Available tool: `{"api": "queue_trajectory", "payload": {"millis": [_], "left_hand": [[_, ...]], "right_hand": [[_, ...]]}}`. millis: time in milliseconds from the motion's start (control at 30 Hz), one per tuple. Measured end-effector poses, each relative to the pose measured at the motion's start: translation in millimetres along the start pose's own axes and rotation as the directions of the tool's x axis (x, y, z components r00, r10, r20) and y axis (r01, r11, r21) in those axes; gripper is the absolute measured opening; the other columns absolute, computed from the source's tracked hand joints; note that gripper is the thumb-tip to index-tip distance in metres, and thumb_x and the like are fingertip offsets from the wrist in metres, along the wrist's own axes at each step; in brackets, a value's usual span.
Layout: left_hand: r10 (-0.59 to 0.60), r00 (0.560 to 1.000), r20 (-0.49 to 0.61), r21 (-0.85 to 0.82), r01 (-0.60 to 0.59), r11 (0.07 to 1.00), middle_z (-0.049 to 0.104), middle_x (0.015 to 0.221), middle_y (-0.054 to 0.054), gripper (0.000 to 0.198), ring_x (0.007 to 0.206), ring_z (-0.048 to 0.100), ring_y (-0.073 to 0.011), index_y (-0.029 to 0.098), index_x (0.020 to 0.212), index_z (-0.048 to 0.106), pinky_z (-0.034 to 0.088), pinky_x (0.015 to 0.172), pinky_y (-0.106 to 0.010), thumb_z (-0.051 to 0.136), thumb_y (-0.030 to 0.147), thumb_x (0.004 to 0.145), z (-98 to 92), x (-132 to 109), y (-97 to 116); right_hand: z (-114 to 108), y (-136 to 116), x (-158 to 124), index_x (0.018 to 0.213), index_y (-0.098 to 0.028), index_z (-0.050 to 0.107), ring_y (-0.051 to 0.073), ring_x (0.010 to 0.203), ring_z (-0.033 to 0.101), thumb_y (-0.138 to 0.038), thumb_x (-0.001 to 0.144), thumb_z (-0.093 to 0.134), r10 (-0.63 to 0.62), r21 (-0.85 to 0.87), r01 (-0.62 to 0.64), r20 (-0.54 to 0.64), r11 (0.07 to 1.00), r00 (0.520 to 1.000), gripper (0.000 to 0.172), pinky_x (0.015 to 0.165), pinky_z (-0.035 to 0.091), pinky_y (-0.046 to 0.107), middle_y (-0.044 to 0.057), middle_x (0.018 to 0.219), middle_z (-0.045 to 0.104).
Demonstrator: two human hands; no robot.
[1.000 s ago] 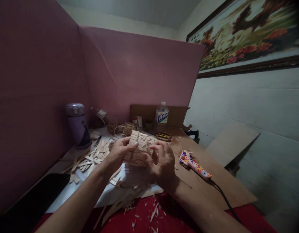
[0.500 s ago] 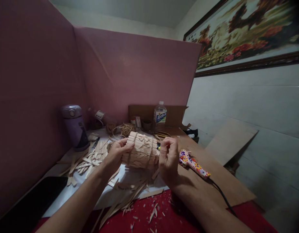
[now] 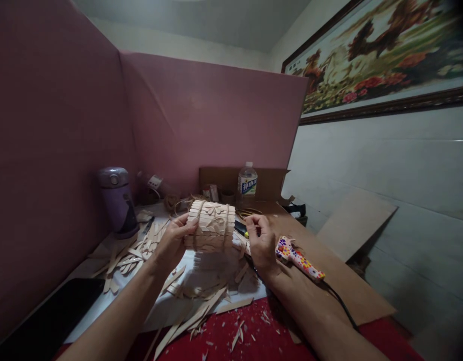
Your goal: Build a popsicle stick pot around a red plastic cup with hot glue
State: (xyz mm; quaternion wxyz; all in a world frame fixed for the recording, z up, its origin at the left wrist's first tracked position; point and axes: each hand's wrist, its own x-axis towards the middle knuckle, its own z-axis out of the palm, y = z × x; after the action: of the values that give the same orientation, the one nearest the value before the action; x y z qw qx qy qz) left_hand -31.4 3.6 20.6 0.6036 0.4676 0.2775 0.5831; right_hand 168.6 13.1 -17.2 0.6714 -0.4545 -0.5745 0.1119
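Note:
My left hand (image 3: 176,236) grips the left end of a cylinder made of wooden craft sticks (image 3: 211,228), thumb on its outer side. Two bands of twine circle it, and small leaf-like wood pieces stand out on its surface. It is held on its side above the table. Just off its right end, my right hand (image 3: 261,240) is closed in a pinch; anything between the fingertips is too small to make out. A hot glue gun (image 3: 299,258) with a flowered pattern lies to the right of that hand. Behind the cylinder's right end shows a black and yellow tool (image 3: 241,228), partly hidden.
Loose craft sticks (image 3: 152,240) and scraps lie over white paper and red cloth (image 3: 254,326). A purple flask (image 3: 118,200) stands left, a clear bottle (image 3: 248,180) at the back. A black flat object (image 3: 58,311) lies front left; the glue gun's cord (image 3: 342,303) runs right.
The cylinder has shifted left and turned slightly, showing more of its leaf-like pieces. My right hand has come away from its right end, leaving a gap.

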Motion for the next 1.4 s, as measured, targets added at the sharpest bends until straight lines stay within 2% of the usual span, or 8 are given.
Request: {"api": "queue_trajectory", "payload": {"millis": [167,433,633,767,933,1200,1300,1400], "left_hand": [[0.044,0.999,0.029,-0.001,-0.044,0.999,0.073,0.076,-0.005,0.032,0.066,0.066,-0.0168,0.013,0.087,0.071,0.050,0.060,-0.024,0.081,0.025,0.059,-1.2,1.3,-4.4],[0.062,0.996,0.065,0.064,-0.066,0.996,0.073,0.078,-0.005,0.029,0.066,0.066,-0.0161,0.014,0.092,0.072,0.051,0.064,-0.025,0.077,0.027,0.066,-0.8,1.5,-6.6],[0.054,0.997,0.055,0.052,-0.057,0.997,0.072,0.074,-0.004,0.030,0.064,0.064,-0.0147,0.014,0.089,0.072,0.050,0.063,-0.024,0.079,0.025,0.061,-1.6,1.5,-7.3],[0.060,0.998,0.035,0.038,-0.061,0.997,0.070,0.070,-0.002,0.030,0.059,0.062,-0.0128,0.015,0.086,0.072,0.049,0.059,-0.022,0.080,0.025,0.059,-3.4,3.1,-7.3],[0.069,0.997,0.034,0.054,-0.071,0.996,0.070,0.072,-0.003,0.028,0.062,0.062,-0.0130,0.015,0.087,0.072,0.049,0.061,-0.022,0.078,0.025,0.062,-4.8,2.7,-6.7],[0.051,0.997,0.051,0.037,-0.053,0.998,0.071,0.073,-0.004,0.028,0.063,0.062,-0.0135,0.014,0.086,0.073,0.049,0.062,-0.022,0.078,0.024,0.060,-2.5,0.9,-6.4],[0.037,0.998,0.047,0.041,-0.038,0.998,0.071,0.074,-0.004,0.029,0.063,0.062,-0.0132,0.014,0.086,0.073,0.049,0.063,-0.022,0.078,0.026,0.060,-1.8,0.9,-5.7],[0.033,0.998,0.045,0.053,-0.035,0.998,0.071,0.074,-0.004,0.030,0.063,0.062,-0.0133,0.015,0.087,0.073,0.049,0.062,-0.022,0.079,0.028,0.060,-2.0,1.0,-5.5]], "right_hand": [[3.5,-21.5,-16.6,0.079,-0.019,0.056,0.015,0.069,0.052,-0.043,0.089,0.050,-0.046,0.029,0.041,0.179,0.999,0.983,0.026,0.064,0.042,0.026,0.001,0.073,0.055],[7.8,-10.5,-17.7,0.070,-0.021,0.049,0.011,0.054,0.044,-0.042,0.088,0.047,0.027,0.016,-0.030,0.175,0.999,0.984,0.028,0.053,0.037,0.023,-0.004,0.058,0.046],[8.0,-5.4,-15.7,0.072,-0.020,0.052,0.012,0.056,0.049,-0.041,0.089,0.043,0.068,0.047,-0.073,0.094,0.996,0.993,0.028,0.053,0.038,0.023,-0.002,0.061,0.052],[4.2,-2.4,-5.4,0.070,-0.020,0.049,0.009,0.048,0.043,-0.040,0.086,0.046,0.153,0.189,-0.142,-0.046,0.972,0.987,0.026,0.047,0.035,0.021,-0.005,0.056,0.048],[-5.9,3.3,17.4,0.062,-0.021,0.040,0.005,0.037,0.036,-0.040,0.082,0.049,0.339,0.454,-0.213,-0.217,0.865,0.915,0.029,0.038,0.028,0.018,-0.009,0.049,0.041],[-23.9,37.5,49.7,0.066,-0.022,0.041,0.004,0.036,0.036,-0.039,0.076,0.051,0.428,0.418,-0.267,-0.358,0.868,0.830,0.023,0.036,0.026,0.018,-0.010,0.053,0.042],[-22.4,41.8,49.3,0.070,-0.021,0.046,0.006,0.038,0.037,-0.035,0.069,0.061,0.412,0.363,-0.297,-0.298,0.883,0.861,0.020,0.037,0.028,0.019,-0.009,0.052,0.046],[-13.1,34.7,38.3,0.076,-0.018,0.056,0.009,0.043,0.044,-0.037,0.067,0.065,0.353,0.307,-0.298,-0.141,0.904,0.925,0.022,0.041,0.034,0.022,-0.004,0.058,0.056]]}}
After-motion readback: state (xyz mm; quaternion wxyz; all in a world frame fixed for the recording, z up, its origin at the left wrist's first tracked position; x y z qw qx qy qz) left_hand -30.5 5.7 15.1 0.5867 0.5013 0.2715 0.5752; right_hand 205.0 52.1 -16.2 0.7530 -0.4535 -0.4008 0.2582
